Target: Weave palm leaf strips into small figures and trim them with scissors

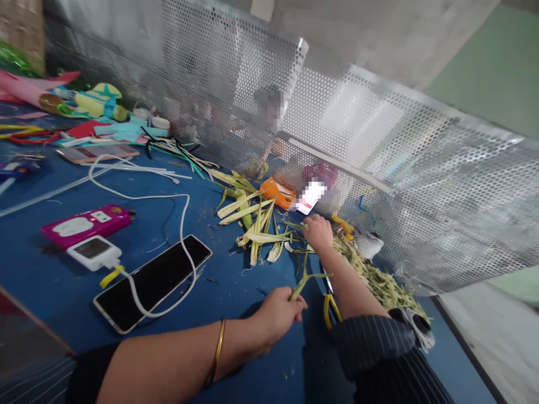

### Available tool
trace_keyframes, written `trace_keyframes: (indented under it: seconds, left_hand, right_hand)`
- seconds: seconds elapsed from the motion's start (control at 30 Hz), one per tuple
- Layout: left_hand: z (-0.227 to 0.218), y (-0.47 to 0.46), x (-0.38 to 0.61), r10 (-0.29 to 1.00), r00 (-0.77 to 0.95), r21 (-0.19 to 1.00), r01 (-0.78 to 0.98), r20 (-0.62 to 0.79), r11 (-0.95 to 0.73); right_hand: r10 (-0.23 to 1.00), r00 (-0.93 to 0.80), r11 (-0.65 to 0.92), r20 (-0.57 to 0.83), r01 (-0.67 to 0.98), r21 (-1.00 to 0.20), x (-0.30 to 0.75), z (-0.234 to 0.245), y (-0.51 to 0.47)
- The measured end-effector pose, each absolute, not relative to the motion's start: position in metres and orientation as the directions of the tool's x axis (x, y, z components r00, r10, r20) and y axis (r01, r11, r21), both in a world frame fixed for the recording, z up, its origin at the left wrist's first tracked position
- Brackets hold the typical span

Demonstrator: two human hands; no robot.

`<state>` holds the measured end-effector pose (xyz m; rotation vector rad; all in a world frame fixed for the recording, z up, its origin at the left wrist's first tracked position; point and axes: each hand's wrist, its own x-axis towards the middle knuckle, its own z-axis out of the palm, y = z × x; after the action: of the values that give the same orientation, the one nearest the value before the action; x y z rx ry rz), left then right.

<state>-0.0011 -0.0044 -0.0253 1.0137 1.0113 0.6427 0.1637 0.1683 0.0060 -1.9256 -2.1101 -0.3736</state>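
In my left hand (278, 314) is a thin green forked plant stem (304, 278), gripped between the fingers and pointing up and away. My right hand (319, 233) reaches farther forward, its fingers curled down at the edge of some loose green strips; whatever it pinches is too small to make out. Long yellow-green leaf strips (256, 233) lie spread to the left of it. Beside my right forearm runs a heap of shredded green plant pieces (379, 280). Yellow-handled scissors or pliers (331, 311) lie between my arms, partly hidden.
A lit phone (311, 197) and an orange packet (277, 192) stand near the perforated metal screen (357, 123). On the left of the blue table are a dark phone (154, 283), white cable (184, 224), magenta pack (86, 225) and white charger (93, 251). Craft scraps lie behind.
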Motion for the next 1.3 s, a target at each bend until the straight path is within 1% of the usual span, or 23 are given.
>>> trace_keyframes:
  seconds: [0.1,0.17,0.27,0.33,0.4,0.47,0.53,0.63,0.7,0.77,0.83,0.87,0.9,0.97,1.03,1.07,1.1,1.2,1.3]
  left_hand:
    - [-0.026,-0.001,-0.001,0.818,0.438,0.922,0.079,-0.373,0.379]
    - [-0.025,0.0,-0.002,0.814,0.447,0.927,0.14,-0.372,0.347]
    - [-0.021,0.002,-0.004,0.821,0.457,0.935,0.246,-0.343,0.254]
    - [-0.017,0.002,-0.008,0.836,0.471,0.932,0.34,-0.281,0.122]
    - [-0.012,0.001,-0.012,0.834,0.509,0.891,0.451,-0.215,-0.045]
    - [-0.006,-0.001,-0.016,0.799,0.569,0.816,0.545,-0.193,-0.191]
    - [-0.001,-0.004,-0.018,0.745,0.639,0.735,0.596,-0.19,-0.324]
    - [0.001,-0.008,-0.02,0.672,0.718,0.646,0.602,-0.18,-0.469]
    - [0.001,-0.009,-0.021,0.633,0.755,0.624,0.581,-0.173,-0.522]
    - [0.002,-0.008,-0.022,0.589,0.795,0.633,0.533,-0.146,-0.562]
    - [0.005,-0.005,-0.023,0.559,0.825,0.698,0.452,-0.089,-0.555]
    - [0.008,-0.003,-0.023,0.569,0.82,0.758,0.407,-0.059,-0.509]
    - [0.012,-0.001,-0.023,0.605,0.795,0.819,0.369,-0.033,-0.44]
    - [0.021,0.007,-0.021,0.736,0.677,0.911,0.307,-0.006,-0.276]
    - [0.033,0.018,-0.014,0.859,0.512,0.936,0.285,0.034,-0.207]
    - [0.039,0.026,-0.009,0.88,0.472,0.946,0.261,0.047,-0.19]
    - [0.044,0.034,-0.002,0.891,0.45,0.955,0.231,0.067,-0.188]
    - [0.055,0.064,0.026,0.869,0.443,0.917,0.209,0.221,-0.339]
    - [0.056,0.09,0.056,0.887,0.416,0.901,0.277,0.201,-0.334]
  right_hand:
    - [0.917,-0.085,0.116,0.389,0.992,-0.058,0.165,-0.002,0.179]
    - [0.892,-0.046,0.121,0.449,0.983,-0.138,0.169,-0.003,0.18]
    - [0.801,0.116,0.089,0.587,0.947,-0.309,0.186,0.009,0.179]
    - [0.69,0.279,0.071,0.668,0.892,-0.446,0.204,0.025,0.179]
    - [0.551,0.438,0.099,0.71,0.811,-0.577,0.224,0.045,0.177]
    - [0.447,0.561,0.165,0.696,0.713,-0.681,0.243,0.065,0.173]
    - [0.402,0.658,0.237,0.637,0.598,-0.766,0.257,0.078,0.166]
    - [0.444,0.741,0.307,0.503,0.402,-0.863,0.266,0.082,0.149]
    - [0.5,0.759,0.328,0.417,0.279,-0.902,0.266,0.075,0.137]
    - [0.551,0.759,0.342,0.347,0.174,-0.923,0.263,0.064,0.124]
    - [0.598,0.744,0.356,0.297,0.086,-0.931,0.259,0.052,0.111]
    - [0.619,0.734,0.362,0.278,0.047,-0.931,0.256,0.047,0.105]
    - [0.639,0.723,0.367,0.262,0.013,-0.93,0.254,0.042,0.1]
    - [0.675,0.699,0.371,0.236,-0.046,-0.928,0.25,0.035,0.091]
    - [0.706,0.674,0.371,0.218,-0.089,-0.925,0.247,0.031,0.084]
    - [0.72,0.66,0.369,0.213,-0.105,-0.923,0.245,0.031,0.083]
    - [0.734,0.645,0.368,0.21,-0.117,-0.923,0.244,0.031,0.081]
    - [0.768,0.605,0.36,0.211,-0.135,-0.923,0.241,0.033,0.081]
    - [0.788,0.578,0.353,0.213,-0.14,-0.925,0.236,0.035,0.082]
